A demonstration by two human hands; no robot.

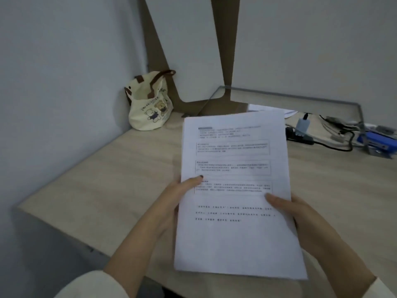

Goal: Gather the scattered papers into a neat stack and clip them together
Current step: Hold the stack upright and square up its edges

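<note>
White papers (234,233) are held up over the pale wooden desk (107,179), your left hand (176,201) pinching their left edge, thumb on top, and your right hand (300,218) gripping the right edge the same way, with a bear-print tote bag (148,108) in the far corner and cables (335,145) off right.

Head camera looks down, close over desk (133,168).
</note>
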